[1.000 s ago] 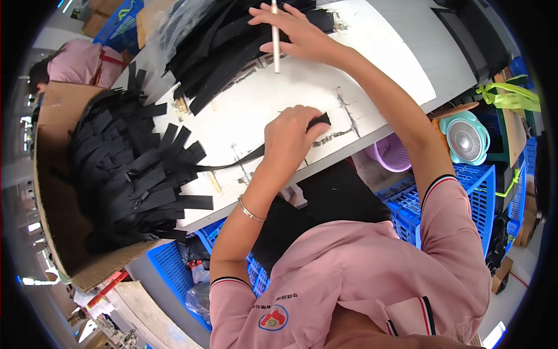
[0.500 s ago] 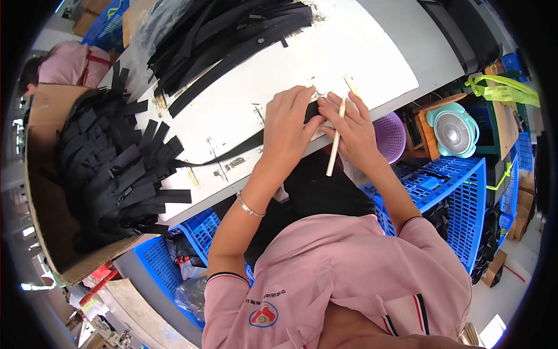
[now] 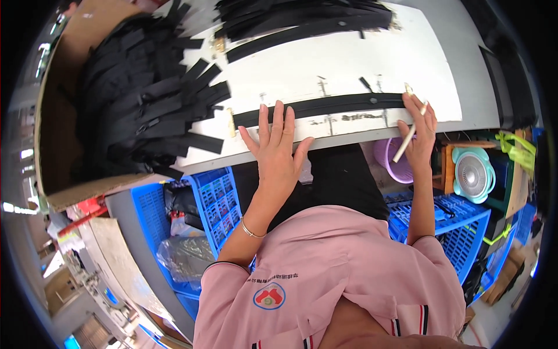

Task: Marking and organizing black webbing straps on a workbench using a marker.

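Note:
A black zipper (image 3: 334, 104) lies straight across a white marked board (image 3: 279, 70) on the table, its slider toward the right end and the pull tab sticking out on the far side. My left hand (image 3: 276, 160) rests with spread fingers, their tips over the zipper's left part. Near the right end, the fingertips of my right hand (image 3: 419, 136) touch the zipper. A slim white pencil-like stick (image 3: 405, 143) is tucked between that hand's fingers, slanting down toward me.
At left, an open cardboard box (image 3: 61, 110) holds a heap of black zippers (image 3: 133, 99). More black zippers (image 3: 302, 20) lie along the board's far side. Below the table edge are blue crates (image 3: 218, 203), a purple basket (image 3: 383, 160) and a turquoise fan (image 3: 474, 174).
My hands were close together over the strip near the table's front edge; now they are apart, and the zipper lies flat and straight along the board. The view has shifted.

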The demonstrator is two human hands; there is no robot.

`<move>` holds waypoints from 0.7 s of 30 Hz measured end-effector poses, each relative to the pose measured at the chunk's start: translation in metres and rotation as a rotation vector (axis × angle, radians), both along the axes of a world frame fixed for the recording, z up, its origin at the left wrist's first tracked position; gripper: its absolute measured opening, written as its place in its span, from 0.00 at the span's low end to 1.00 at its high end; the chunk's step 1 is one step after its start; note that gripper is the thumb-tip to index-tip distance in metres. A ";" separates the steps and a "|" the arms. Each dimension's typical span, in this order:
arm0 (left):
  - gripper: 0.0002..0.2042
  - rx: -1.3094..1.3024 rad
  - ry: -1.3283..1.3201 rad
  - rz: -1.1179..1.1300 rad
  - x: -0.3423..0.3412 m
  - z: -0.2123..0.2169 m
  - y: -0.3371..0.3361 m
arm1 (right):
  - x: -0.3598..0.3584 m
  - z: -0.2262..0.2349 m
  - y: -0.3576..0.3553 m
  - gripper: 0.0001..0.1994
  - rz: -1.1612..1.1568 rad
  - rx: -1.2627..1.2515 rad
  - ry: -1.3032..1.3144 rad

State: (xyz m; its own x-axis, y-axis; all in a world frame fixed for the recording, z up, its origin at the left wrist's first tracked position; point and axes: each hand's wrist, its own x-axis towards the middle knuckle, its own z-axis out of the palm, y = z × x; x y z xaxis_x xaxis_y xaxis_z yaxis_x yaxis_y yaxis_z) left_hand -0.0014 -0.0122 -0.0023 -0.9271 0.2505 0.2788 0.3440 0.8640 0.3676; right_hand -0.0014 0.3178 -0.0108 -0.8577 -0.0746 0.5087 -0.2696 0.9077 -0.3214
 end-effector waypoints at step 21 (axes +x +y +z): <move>0.35 0.024 0.059 0.188 0.007 -0.010 -0.042 | -0.035 0.048 -0.164 0.14 0.260 -0.964 -0.472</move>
